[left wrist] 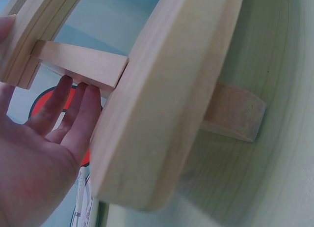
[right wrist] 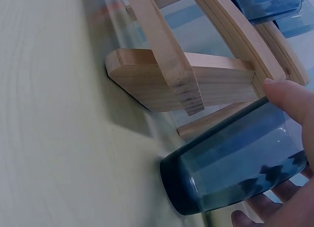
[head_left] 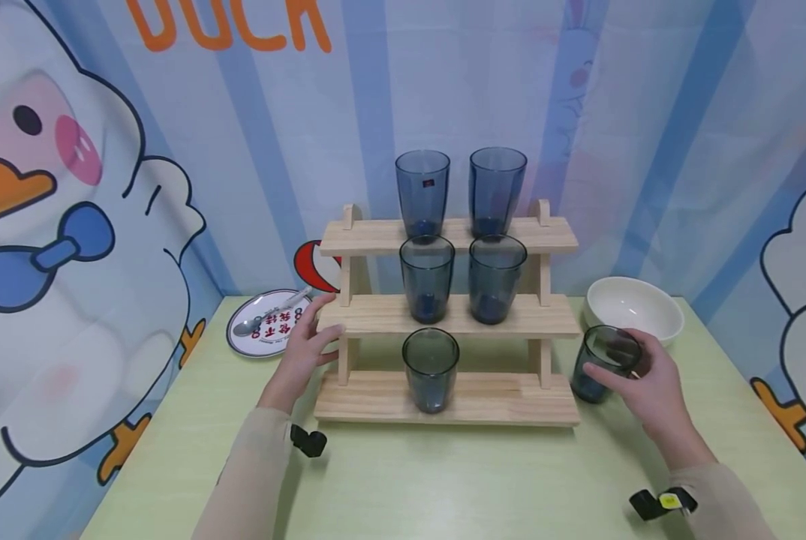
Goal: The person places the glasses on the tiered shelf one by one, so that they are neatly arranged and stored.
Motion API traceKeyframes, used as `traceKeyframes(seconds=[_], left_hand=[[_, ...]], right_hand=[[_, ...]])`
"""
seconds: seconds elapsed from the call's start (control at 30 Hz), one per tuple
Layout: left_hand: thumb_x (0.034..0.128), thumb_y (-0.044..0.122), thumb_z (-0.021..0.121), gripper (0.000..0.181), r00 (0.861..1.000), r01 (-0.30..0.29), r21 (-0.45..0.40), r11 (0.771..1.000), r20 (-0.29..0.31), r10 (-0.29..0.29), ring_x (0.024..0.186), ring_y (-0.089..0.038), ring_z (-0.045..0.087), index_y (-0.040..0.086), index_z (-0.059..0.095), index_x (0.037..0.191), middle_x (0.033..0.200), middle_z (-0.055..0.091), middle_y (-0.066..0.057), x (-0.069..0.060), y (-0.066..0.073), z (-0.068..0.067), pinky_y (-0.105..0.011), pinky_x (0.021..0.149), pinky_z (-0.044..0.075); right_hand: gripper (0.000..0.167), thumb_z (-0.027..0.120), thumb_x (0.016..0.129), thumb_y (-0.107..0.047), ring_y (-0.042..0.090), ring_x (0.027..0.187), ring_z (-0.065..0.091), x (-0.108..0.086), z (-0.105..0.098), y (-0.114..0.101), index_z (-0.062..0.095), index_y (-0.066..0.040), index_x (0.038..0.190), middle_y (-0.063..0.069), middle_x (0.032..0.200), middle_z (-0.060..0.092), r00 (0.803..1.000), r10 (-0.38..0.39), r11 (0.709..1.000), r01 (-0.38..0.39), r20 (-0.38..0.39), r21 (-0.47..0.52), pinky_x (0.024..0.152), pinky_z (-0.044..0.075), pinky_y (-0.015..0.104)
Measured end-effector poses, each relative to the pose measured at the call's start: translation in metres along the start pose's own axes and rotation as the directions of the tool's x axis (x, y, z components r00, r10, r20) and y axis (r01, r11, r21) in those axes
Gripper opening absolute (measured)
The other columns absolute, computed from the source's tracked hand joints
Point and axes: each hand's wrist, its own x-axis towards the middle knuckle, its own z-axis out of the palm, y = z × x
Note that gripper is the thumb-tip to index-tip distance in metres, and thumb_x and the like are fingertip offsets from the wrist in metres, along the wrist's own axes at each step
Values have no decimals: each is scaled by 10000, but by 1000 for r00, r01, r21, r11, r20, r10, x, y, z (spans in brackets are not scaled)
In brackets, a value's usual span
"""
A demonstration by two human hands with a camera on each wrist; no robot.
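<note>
My right hand (head_left: 653, 386) grips a dark blue-grey glass tumbler (head_left: 588, 379) beside the rack's right end. The thumb lies on its near side and the other fingers go round behind. In the right wrist view the tumbler (right wrist: 230, 163) leans, its base close to the table; contact cannot be told. A three-tier wooden display rack (head_left: 376, 319) stands in the centre. Its middle board's left end is held by my left hand (head_left: 302, 352), with several fingertips (left wrist: 91, 97) against an upright. Two matching tumblers (head_left: 422, 195) stand on top, two (head_left: 427, 277) on the middle tier, one (head_left: 431, 371) below.
A white bowl (head_left: 633, 304) sits behind the right hand. Left of the rack, a white plate with red lettering (head_left: 261, 341) carries a spoon (head_left: 268, 316). A printed cloth (head_left: 443, 90) hangs behind the pale green table (head_left: 443, 480).
</note>
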Motion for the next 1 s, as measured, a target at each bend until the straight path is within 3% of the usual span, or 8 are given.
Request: traceKeyframes(seconds=[0.17,0.43,0.77,0.9,1.0], left_hand=[[1041,259,647,619,1000,1,0,1000,1,-1,1410,-422,498,329,390,1601,1672,357,-118,0,0,1,-662,1055,494],[1042,263,648,621,1000,-2,5,1000,0,2,1414,-418,494,334,390,1602,1668,364,-117,0,0,1,-661,1051,496],[1045,280,643,629,1000,-1,13,1000,-2,1,1424,-426,483,325,376,1612,1679,346,-106,1,-2,0,-674,1055,485],[1044,279,645,636,1000,1,13,1000,-1,-1,1422,-423,486,314,368,1616,1680,343,-101,1,-1,0,-672,1054,486],[1044,277,645,635,1000,2,12,1000,0,-2,1419,-425,490,320,371,1615,1679,348,-106,1,-1,0,-674,1057,482]], right_hand=[[859,862,896,-260,9,1075,554,-5,-3,0,382,-98,1590,83,1394,534,1000,-3,1000,3,-5,11,771,535,119],[816,867,890,-208,-16,1060,579,-17,-14,-10,431,-187,1578,-213,1219,576,999,21,999,-19,-50,49,767,543,127],[777,836,877,-13,11,1058,609,-27,-19,-27,478,-185,1544,-164,1238,586,997,-51,981,61,-57,184,777,547,103],[772,816,862,64,30,1069,610,-31,-17,-34,506,-189,1522,-123,1263,578,995,-78,954,91,-54,286,775,549,109],[767,781,843,153,56,1088,638,-34,-13,-40,529,-148,1501,-66,1280,603,991,-128,906,136,-47,401,783,568,131]])
